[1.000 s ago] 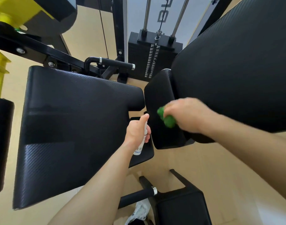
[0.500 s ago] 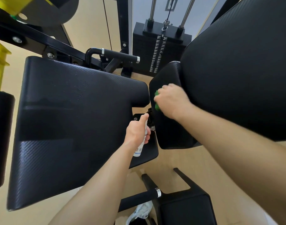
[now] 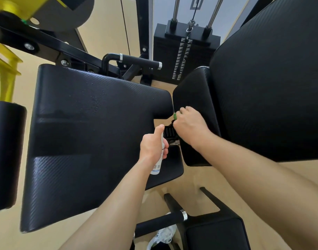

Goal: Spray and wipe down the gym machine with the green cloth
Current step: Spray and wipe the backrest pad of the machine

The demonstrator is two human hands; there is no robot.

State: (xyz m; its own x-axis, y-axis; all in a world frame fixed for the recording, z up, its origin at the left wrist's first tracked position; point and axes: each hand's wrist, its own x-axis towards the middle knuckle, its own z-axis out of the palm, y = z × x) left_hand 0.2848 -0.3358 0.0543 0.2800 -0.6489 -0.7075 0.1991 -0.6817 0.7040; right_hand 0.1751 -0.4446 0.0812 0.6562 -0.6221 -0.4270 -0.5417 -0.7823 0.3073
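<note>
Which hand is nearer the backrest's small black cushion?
Right. The right hand presses green cloth against the cushion; the left hand, gripping a white spray bottle, is apart, lower left.

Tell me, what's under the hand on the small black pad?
Only a sliver of bright green cloth peeks out from under the right hand, against the small black padded cushion. The hand covers the rest.

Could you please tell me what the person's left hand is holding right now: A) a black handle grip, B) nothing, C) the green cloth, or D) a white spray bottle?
D: the left hand grips the white spray bottle, while the green cloth peeks from the right hand.
</note>
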